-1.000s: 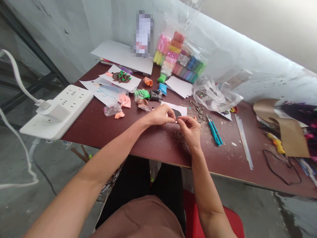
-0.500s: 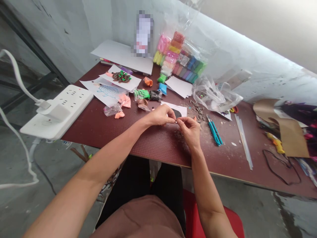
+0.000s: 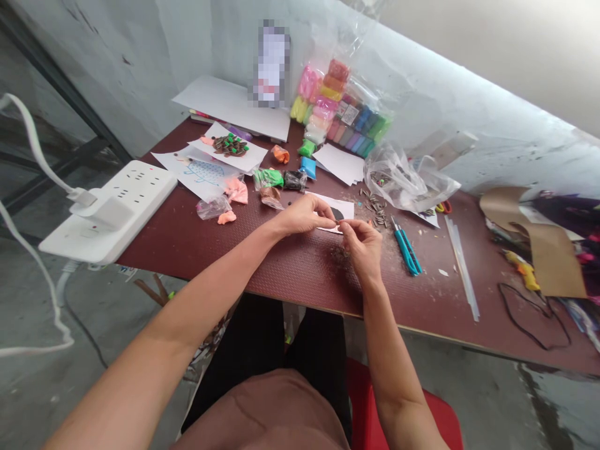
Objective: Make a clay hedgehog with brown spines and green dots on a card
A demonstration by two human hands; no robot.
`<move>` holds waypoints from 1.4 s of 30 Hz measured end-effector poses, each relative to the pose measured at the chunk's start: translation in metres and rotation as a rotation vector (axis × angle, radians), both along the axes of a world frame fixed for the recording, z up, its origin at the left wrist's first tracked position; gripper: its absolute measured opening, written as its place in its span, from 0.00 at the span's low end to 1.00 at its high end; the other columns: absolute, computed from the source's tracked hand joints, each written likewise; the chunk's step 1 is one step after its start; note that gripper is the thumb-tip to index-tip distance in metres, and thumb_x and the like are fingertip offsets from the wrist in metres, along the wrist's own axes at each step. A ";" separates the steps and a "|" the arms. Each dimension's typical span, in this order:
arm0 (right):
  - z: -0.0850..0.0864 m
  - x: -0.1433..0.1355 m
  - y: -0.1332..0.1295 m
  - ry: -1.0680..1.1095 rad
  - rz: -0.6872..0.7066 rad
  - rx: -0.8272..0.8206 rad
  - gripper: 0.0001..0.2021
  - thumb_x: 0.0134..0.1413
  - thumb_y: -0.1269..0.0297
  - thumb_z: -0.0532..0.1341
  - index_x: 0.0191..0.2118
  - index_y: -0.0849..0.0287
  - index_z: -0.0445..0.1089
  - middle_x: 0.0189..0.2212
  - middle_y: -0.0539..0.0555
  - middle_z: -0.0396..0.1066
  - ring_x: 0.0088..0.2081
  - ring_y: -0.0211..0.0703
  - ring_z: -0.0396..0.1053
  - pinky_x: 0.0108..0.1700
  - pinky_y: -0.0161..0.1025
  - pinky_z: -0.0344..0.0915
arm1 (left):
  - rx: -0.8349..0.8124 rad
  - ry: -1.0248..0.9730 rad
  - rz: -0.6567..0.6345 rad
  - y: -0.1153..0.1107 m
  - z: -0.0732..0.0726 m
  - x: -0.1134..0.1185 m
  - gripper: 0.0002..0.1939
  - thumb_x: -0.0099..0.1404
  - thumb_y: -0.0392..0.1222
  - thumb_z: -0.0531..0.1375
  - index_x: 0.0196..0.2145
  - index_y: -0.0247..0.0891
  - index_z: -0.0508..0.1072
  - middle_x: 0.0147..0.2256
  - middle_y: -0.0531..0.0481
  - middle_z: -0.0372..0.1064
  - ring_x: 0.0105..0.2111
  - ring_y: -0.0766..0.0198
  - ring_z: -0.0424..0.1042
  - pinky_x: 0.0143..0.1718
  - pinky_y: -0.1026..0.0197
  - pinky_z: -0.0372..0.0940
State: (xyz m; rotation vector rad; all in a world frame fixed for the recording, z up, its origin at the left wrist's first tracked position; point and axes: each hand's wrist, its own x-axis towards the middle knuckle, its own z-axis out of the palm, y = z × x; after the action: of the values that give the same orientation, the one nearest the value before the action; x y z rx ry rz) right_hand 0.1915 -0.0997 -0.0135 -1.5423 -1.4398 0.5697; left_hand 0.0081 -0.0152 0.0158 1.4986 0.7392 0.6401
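My left hand (image 3: 307,215) is closed in a pinch over the near part of a small white sheet (image 3: 345,209) that bears a dark shape (image 3: 338,214). Right beside it, my right hand (image 3: 363,244) also pinches, its fingertips meeting those of the left. Whatever lies between the fingertips is too small to name. Dark seeds (image 3: 375,206) are scattered behind the right hand. To the right of them lies a teal tool (image 3: 407,249). Packs of green clay (image 3: 269,179) and black clay (image 3: 294,180) sit behind the left hand.
A white power strip (image 3: 110,212) covers the table's left end. At the back are bagged coloured clay (image 3: 340,112), a seeded clay model (image 3: 229,145) and a clear plastic bag (image 3: 403,178). Clear sticks (image 3: 462,269) and a yellow glue gun (image 3: 524,270) lie on the right.
Both hands have shifted slightly to the right, and the fingertips are a little higher over the sheet. More of the small white sheet shows near the fingers.
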 end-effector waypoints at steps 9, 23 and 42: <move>-0.001 -0.003 0.000 0.049 -0.010 -0.017 0.15 0.61 0.47 0.67 0.34 0.53 0.79 0.20 0.46 0.70 0.25 0.40 0.68 0.43 0.48 0.71 | -0.092 0.013 0.016 -0.001 0.003 0.000 0.05 0.58 0.32 0.69 0.26 0.31 0.79 0.18 0.55 0.67 0.16 0.74 0.61 0.19 0.69 0.54; 0.000 -0.005 -0.001 0.091 0.000 -0.040 0.14 0.59 0.48 0.67 0.33 0.54 0.78 0.20 0.46 0.70 0.25 0.40 0.66 0.44 0.47 0.70 | 0.016 0.079 -0.045 0.000 -0.004 -0.001 0.06 0.58 0.38 0.67 0.28 0.31 0.82 0.16 0.57 0.64 0.16 0.73 0.59 0.20 0.67 0.52; 0.019 0.036 0.030 -0.229 0.124 -0.391 0.11 0.51 0.56 0.62 0.28 0.58 0.73 0.21 0.48 0.67 0.25 0.37 0.58 0.30 0.37 0.52 | 0.613 0.793 0.110 0.006 -0.019 0.001 0.16 0.66 0.29 0.58 0.49 0.34 0.77 0.49 0.39 0.77 0.50 0.51 0.75 0.52 0.54 0.68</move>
State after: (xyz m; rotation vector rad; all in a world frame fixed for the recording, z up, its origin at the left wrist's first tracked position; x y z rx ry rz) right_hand 0.2275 -0.0700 0.0052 -1.8801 -1.6770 0.8069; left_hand 0.0092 -0.0089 -0.0036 2.3377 1.3073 0.3420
